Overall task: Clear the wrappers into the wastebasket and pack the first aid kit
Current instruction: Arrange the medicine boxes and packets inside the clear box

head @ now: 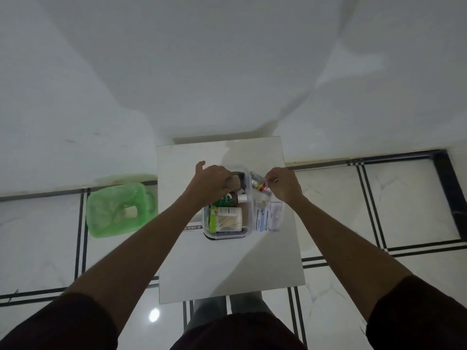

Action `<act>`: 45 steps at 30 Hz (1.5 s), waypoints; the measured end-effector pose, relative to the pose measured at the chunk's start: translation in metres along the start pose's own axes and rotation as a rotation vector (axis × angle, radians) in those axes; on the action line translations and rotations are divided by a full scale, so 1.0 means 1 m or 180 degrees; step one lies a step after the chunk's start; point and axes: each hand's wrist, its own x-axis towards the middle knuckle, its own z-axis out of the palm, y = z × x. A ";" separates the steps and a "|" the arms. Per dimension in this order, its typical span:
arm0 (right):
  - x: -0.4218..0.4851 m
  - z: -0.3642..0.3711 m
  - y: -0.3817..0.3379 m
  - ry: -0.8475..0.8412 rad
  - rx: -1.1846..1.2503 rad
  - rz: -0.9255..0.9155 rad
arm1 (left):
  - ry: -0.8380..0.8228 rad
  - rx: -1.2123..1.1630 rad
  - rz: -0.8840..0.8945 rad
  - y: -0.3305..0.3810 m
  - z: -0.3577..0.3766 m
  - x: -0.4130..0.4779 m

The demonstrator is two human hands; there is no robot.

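Dark sleeves fill the bottom corners, and two bare forearms run up from them to a small white table (227,269) set against the wall. At the table's centre sits the kit (249,229), a clear plastic box, already holding a green bottle (225,199), a pack of cotton buds (228,219) and a few smaller items too dim to name.

The left hand (211,184) is curled over the kit's 12 o'clock end, thumb lifted, fingers closed around a tan roll (234,181) that it seems to be tucking inside. At 1 o'clock of the kit, the right hand (285,184) pinches a small clear packet (260,184) with something red in it, just above the kit's rim.

Just outside the kit at 3 o'clock lie bandage packs (268,215), flat on the table. At 8 o'clock a box marked ointment (193,227) pokes out from beside the kit.

Well off at 9 o'clock, on the floor, stands the wastebasket (120,210) with a green liner and something pale inside. No loose wrappers show on the table, so clearing looks done. Packing seems about half through: bandages, ointment and the two held items remain, and no lid is visible.
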 end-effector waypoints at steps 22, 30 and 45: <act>-0.033 -0.026 -0.048 0.1259 0.0252 -0.1054 | 0.0596 -0.0862 -0.0554 -0.072 0.073 -0.121; -0.060 0.025 -0.069 0.1544 -0.0872 -0.2872 | 0.0270 -0.0294 -0.0577 -0.074 0.104 -0.128; -0.054 0.045 -0.059 0.0916 -0.1575 -0.1865 | 0.1631 -0.2435 -0.1729 -0.023 0.005 -0.092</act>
